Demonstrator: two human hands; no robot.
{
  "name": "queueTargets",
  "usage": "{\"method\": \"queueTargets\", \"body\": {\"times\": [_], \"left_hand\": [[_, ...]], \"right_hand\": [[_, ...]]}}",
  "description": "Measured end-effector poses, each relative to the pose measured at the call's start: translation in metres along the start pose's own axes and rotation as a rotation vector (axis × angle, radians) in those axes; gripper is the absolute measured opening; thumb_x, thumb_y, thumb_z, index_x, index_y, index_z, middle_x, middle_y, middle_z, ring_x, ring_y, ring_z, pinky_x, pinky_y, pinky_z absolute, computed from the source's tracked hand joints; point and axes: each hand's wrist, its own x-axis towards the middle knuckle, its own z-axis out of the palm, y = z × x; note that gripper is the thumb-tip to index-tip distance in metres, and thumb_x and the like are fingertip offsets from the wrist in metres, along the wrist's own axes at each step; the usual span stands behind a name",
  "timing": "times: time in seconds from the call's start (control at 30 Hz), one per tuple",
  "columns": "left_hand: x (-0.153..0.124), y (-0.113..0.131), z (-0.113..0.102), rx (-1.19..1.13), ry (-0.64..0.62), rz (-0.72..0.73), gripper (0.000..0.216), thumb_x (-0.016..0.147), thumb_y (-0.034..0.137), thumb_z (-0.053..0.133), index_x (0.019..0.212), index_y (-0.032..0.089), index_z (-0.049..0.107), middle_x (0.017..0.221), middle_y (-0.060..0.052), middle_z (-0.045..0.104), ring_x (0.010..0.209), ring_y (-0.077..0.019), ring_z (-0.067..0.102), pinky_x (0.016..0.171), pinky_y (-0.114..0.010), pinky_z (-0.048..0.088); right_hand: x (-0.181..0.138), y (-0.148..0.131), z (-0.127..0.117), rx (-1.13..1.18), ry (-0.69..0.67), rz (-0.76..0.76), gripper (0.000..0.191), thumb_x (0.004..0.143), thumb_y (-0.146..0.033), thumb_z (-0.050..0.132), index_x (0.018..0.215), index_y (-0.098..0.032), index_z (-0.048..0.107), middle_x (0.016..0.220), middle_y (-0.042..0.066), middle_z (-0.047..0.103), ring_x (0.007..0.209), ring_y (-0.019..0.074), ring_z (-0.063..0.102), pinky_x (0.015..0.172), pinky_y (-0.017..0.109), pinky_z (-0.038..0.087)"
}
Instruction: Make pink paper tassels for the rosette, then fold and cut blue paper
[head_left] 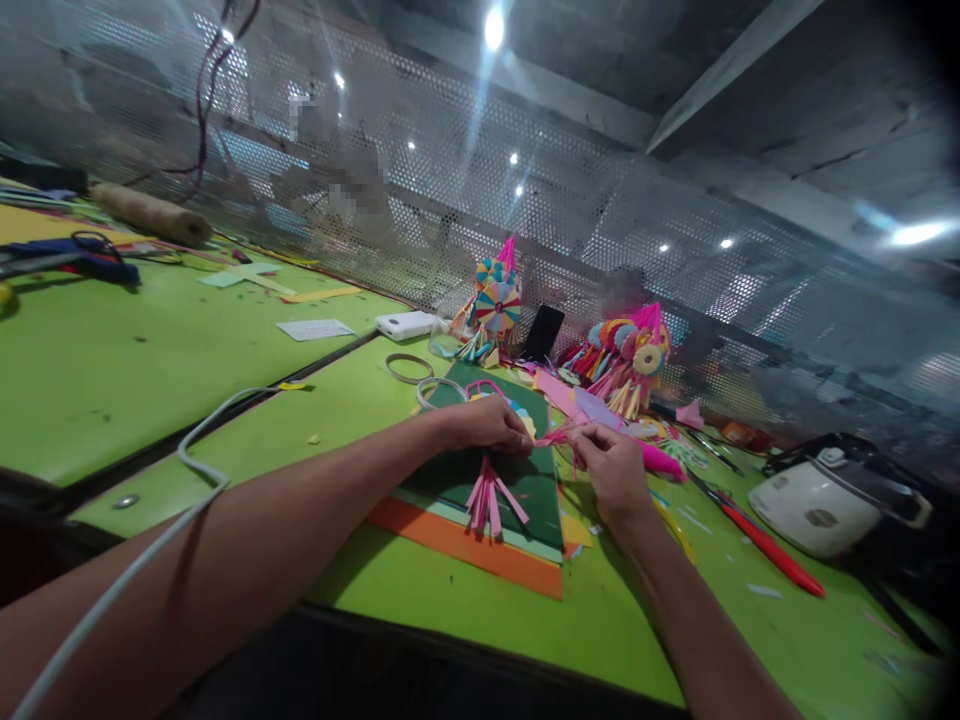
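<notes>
My left hand [487, 425] is closed in a pinch on a pink paper tassel [489, 497] whose cut strips hang down over a dark green paper sheet [536, 480]. My right hand [611, 465] is closed too, pinching the pink thread or strip [559, 433] that runs between both hands. The hands sit close together above a stack of coloured sheets, with an orange sheet [465, 540] lowest in front.
Two finished colourful paper ornaments [495, 305] [626, 360] stand at the back by a wire mesh wall. Red-handled scissors [765, 545] and a white cooker [825, 500] lie right. Tape rings [409, 368], a white box [405, 324], a phone [541, 333] and a white cable [202, 465] are left.
</notes>
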Motion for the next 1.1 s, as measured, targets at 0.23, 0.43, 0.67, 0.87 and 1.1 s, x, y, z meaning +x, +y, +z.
{"method": "queueTargets", "body": {"times": [0.23, 0.43, 0.67, 0.87, 1.1], "left_hand": [[0.002, -0.003, -0.001, 0.036, -0.02, 0.014, 0.03, 0.068, 0.039, 0.067, 0.075, 0.011, 0.074, 0.06, -0.003, 0.062, 0.05, -0.0081, 0.042, 0.049, -0.022, 0.031], [0.004, -0.007, -0.001, 0.037, -0.021, 0.01, 0.029, 0.068, 0.038, 0.067, 0.077, 0.011, 0.073, 0.061, -0.003, 0.063, 0.05, -0.0076, 0.042, 0.05, -0.021, 0.031], [0.002, -0.004, -0.001, 0.03, -0.012, -0.008, 0.029, 0.066, 0.039, 0.068, 0.074, 0.012, 0.073, 0.062, -0.003, 0.064, 0.051, -0.0082, 0.044, 0.05, -0.021, 0.032], [-0.001, 0.0, 0.0, 0.022, -0.018, -0.007, 0.027, 0.066, 0.039, 0.07, 0.071, 0.012, 0.073, 0.055, 0.0, 0.059, 0.05, -0.0083, 0.043, 0.05, -0.021, 0.032], [-0.001, 0.004, -0.003, 0.04, 0.035, -0.011, 0.024, 0.064, 0.034, 0.068, 0.069, 0.011, 0.072, 0.055, -0.001, 0.059, 0.05, -0.0092, 0.045, 0.048, -0.022, 0.032]], "right_hand": [[-0.001, -0.004, 0.001, 0.01, 0.023, 0.019, 0.021, 0.066, -0.035, 0.063, 0.058, -0.016, 0.059, 0.049, -0.004, 0.047, 0.05, 0.0113, 0.039, 0.049, 0.025, 0.031], [-0.001, 0.001, 0.002, 0.073, 0.025, 0.059, 0.016, 0.066, -0.03, 0.063, 0.058, -0.017, 0.059, 0.046, -0.005, 0.047, 0.046, 0.0103, 0.039, 0.047, 0.024, 0.03], [-0.001, 0.002, 0.002, 0.071, 0.022, 0.059, 0.016, 0.066, -0.029, 0.063, 0.056, -0.017, 0.058, 0.046, -0.005, 0.047, 0.046, 0.0102, 0.039, 0.047, 0.024, 0.031], [-0.002, -0.001, 0.002, 0.061, 0.023, 0.066, 0.019, 0.066, -0.032, 0.063, 0.056, -0.017, 0.058, 0.046, -0.005, 0.046, 0.046, 0.0103, 0.039, 0.046, 0.024, 0.031], [-0.002, -0.005, -0.002, 0.11, -0.006, 0.069, 0.021, 0.066, -0.036, 0.066, 0.06, -0.016, 0.061, 0.044, -0.005, 0.045, 0.042, 0.009, 0.038, 0.042, 0.023, 0.03]]}}
